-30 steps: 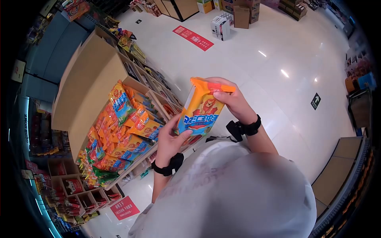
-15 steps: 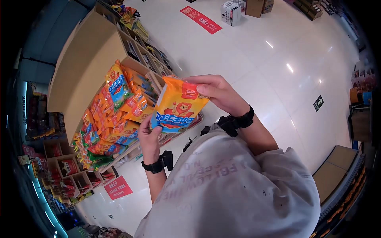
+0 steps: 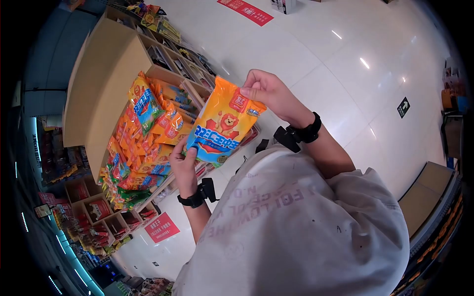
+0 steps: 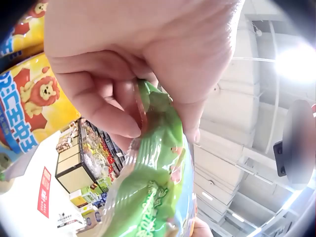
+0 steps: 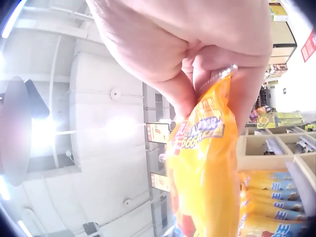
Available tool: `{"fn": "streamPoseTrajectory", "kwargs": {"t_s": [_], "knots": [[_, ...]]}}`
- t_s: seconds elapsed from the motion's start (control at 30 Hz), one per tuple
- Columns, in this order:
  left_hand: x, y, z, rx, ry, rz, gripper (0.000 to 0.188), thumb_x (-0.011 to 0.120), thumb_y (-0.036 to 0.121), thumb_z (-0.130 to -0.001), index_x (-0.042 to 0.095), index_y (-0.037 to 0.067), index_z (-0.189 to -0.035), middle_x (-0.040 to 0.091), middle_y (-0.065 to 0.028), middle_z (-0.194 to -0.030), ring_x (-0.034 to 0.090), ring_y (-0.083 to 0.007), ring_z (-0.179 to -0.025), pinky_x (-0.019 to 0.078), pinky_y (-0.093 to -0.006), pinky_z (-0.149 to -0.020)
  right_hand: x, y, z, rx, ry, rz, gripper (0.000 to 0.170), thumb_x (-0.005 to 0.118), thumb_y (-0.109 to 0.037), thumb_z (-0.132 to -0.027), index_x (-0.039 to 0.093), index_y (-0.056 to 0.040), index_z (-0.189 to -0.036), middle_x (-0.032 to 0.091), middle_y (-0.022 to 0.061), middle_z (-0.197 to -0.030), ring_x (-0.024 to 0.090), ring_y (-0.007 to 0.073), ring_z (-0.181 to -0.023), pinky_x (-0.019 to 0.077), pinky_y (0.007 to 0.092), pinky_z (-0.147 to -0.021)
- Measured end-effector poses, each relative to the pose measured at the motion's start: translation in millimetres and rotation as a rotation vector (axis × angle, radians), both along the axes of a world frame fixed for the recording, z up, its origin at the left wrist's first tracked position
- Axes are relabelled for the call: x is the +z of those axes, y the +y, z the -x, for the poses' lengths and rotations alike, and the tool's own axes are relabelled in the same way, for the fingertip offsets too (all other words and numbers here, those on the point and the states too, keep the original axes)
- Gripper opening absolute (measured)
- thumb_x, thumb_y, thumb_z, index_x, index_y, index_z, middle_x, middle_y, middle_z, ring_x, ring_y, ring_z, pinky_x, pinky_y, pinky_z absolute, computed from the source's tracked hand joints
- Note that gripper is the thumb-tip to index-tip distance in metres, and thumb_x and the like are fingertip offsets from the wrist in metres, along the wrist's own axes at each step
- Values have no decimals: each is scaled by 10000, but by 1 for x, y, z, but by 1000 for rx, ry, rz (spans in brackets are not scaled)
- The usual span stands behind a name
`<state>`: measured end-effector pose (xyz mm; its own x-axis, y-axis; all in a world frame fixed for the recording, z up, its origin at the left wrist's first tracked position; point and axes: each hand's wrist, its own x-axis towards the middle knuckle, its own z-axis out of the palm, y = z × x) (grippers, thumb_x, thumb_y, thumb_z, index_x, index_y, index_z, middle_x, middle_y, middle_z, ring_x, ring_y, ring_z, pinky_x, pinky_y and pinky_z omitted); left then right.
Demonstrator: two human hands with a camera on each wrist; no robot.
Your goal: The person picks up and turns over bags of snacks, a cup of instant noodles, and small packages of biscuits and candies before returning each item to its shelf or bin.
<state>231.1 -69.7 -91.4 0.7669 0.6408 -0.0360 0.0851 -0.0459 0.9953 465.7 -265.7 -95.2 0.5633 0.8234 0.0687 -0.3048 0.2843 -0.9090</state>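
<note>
Both hands hold up one snack bag (image 3: 222,123), orange and yellow above and blue below, with a lion and white-edged blue lettering facing me. The right hand (image 3: 269,93) pinches its upper right corner between thumb and curled fingers. At the lower left edge, the left hand (image 3: 184,167) grips it with the thumb on the front. In the left wrist view, that end of the bag shows green crinkled film (image 4: 158,148) between thumb and fingers. The right wrist view shows the orange corner (image 5: 212,108) pinched below the palm.
To the left stands a wooden display bin (image 3: 106,64) heaped with similar snack packs (image 3: 143,148). Divided shelves (image 3: 163,56) run along its far side, and stacked cubbies (image 3: 94,209) stand at lower left. A red floor sign (image 3: 162,227) lies beside the bin. Glossy white floor (image 3: 355,98) stretches to the right.
The bag has moved left and turned flatter toward me, so its whole front shows. My right hand has shifted from lying over its top to pinching the corner. The view has also shifted.
</note>
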Motion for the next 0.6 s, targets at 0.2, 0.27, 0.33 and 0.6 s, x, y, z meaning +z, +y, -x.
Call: {"fn": "streamPoseTrajectory", "kwargs": {"t_s": [0.2,0.27,0.33,0.6], "knots": [[-3,0,-12,33,-62,111,467,739,281,-840,618,-43,-1153,658,-75,-1070,614,-128,-938,473,-281,-869,-6,7,-3,-25,152,-43,136,588,-147,-952,513,-35,-935,661,58,-913,625,83,-839,507,231,-745],[-1,1,-6,47,-93,61,467,735,284,-842,619,-43,-1154,658,-77,-1071,614,-129,-942,472,-281,-872,-7,10,2,-13,181,-77,132,583,-141,-948,548,-27,-1003,657,42,-949,622,85,-889,504,226,-769],[-1,6,2,96,-126,21,472,726,290,-845,621,-47,-1158,659,-84,-1081,614,-132,-951,466,-279,-882,-6,15,8,18,213,-133,165,551,-153,-963,552,-25,-1066,634,58,-1051,605,98,-974,504,244,-806],[-9,12,44,383,-261,161,378,639,207,-922,598,-53,-1193,659,-85,-1085,610,-120,-951,468,-263,-873,-9,61,39,551,212,16,542,490,-330,-990,317,-45,-1418,524,105,-1295,583,198,-1129,497,330,-929]]}}
